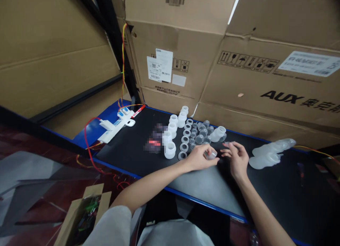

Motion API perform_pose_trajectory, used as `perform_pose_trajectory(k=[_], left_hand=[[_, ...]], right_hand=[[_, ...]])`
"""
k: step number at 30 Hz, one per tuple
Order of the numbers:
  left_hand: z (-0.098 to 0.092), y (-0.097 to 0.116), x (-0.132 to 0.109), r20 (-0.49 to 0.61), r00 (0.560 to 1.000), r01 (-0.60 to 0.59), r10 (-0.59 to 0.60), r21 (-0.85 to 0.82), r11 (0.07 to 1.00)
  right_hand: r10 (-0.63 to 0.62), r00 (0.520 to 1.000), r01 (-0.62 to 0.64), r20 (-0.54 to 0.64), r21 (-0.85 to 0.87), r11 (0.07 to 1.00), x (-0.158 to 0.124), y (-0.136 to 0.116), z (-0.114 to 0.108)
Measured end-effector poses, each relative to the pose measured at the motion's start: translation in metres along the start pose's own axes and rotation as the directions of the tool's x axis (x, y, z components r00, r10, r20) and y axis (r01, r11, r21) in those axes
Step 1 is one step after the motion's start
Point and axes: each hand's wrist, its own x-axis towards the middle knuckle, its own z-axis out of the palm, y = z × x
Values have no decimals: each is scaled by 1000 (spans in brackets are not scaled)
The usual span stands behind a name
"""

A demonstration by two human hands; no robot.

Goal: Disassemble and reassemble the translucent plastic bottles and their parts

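Observation:
My left hand [200,157] is curled around a small translucent cup-like piece [211,154] above the black mat. Just to its right, my right hand [236,157] has its fingers bent, with a small clear piece [228,143] at the fingertips, too blurred to name. Behind my left hand lie a column of clear rings [184,147] and several small clear domed pieces [199,138]. White bottle-like containers [170,150] stand in rows left of the rings, and a white translucent bottle [218,133] lies behind the domed pieces.
Translucent bottles [265,160] lie on the mat at the right. On the left are a white power strip [113,132], a red marker [138,111] and wires. Large cardboard boxes [170,37] stand behind the table. An open carton [70,214] is on the floor at lower left.

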Motion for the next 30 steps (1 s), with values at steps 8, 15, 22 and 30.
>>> perform_pose_trajectory(k=[8, 15, 22, 30], left_hand=[[-6, 3, 12, 79, 939, 321, -336, -556, 766], [-6, -1, 4, 90, 964, 258, -248, -521, 813], [2, -8, -12, 123, 971, 239, -206, -430, 871], [-7, -6, -13, 112, 990, -82, 89, -58, 995]], right_hand=[[50, 971, -40, 232, -47, 998, -12, -9, -9], [109, 806, -113, 582, -29, 993, -24, -20, -4], [152, 729, -41, 668, -179, 983, -25, -20, -7], [98, 727, 144, 680, -291, 946, -34, -26, 1]])
